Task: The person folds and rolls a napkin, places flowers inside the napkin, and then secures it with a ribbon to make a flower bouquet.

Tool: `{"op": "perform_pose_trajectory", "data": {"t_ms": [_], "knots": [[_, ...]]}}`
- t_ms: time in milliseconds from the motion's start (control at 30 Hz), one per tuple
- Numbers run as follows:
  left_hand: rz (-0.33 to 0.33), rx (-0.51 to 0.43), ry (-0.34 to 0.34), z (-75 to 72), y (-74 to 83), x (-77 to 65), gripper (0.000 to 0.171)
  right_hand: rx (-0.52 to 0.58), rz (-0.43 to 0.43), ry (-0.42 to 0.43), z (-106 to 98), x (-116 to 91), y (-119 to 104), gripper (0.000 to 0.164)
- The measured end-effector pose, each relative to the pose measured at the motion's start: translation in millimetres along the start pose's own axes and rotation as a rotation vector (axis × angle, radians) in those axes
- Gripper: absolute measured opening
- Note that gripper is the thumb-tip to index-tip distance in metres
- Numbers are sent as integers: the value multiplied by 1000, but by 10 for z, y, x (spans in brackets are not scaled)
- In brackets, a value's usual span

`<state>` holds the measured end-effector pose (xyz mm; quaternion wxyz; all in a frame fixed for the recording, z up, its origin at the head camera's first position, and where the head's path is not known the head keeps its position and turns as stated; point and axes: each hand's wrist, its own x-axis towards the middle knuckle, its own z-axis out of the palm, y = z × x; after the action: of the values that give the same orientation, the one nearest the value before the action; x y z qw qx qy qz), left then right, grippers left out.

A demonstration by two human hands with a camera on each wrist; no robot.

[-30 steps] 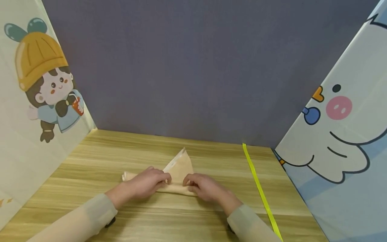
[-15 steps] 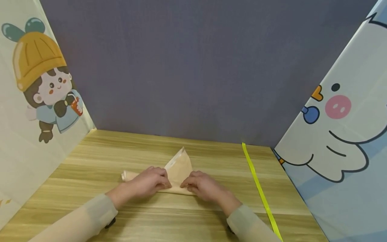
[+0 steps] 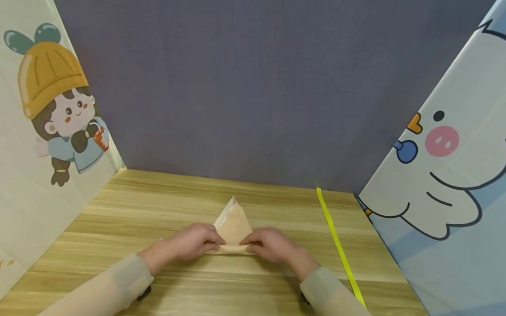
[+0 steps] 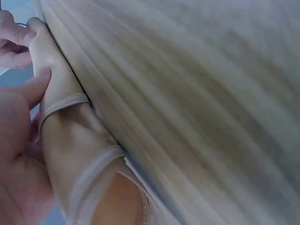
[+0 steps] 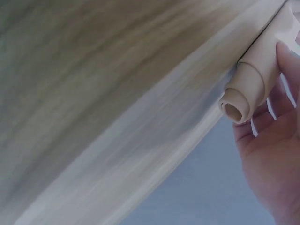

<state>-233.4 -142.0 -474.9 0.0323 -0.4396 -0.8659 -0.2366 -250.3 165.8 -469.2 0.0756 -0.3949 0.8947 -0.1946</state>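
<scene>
A beige, leather-like sheet, partly rolled, lies in the middle of the table in the head view. Its flat part tapers to a point away from the person, with a pale edge on the left. The left hand grips the rolled near edge, its thumb on the near side. From the other side the right hand holds the same edge, thumb also nearest the person. The left wrist view shows overlapping layers of the roll with pale borders. In the right wrist view, the roll's hollow end sticks out beside the right hand.
The wood-grain table carries a yellow strip running front to back on the right. A grey-purple panel rises behind. Printed panels with cartoon figures stand left and right.
The flat, pointed part has become shorter, and its tip has moved slightly left and nearer. The roll's left end, seen earlier, is now mostly behind the left hand. The fingers have shifted along the roll.
</scene>
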Motion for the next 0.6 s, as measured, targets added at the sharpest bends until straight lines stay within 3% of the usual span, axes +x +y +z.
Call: {"op": "perform_pose_trajectory", "data": {"t_ms": [100,200,400,600], "knots": [[-66,-44,6,-6,6,5,18,49,43,-6,-5,0,-5,21],[-89,-43,20,-3,1,15,15,75,53,-2,-4,11,5,16],[-71,0,27,6,-36,4,6,50,38,18,31,18,46,12],[2,87,48,22,-52,-6,7,-3,-25,78,62,14,59,13]]}}
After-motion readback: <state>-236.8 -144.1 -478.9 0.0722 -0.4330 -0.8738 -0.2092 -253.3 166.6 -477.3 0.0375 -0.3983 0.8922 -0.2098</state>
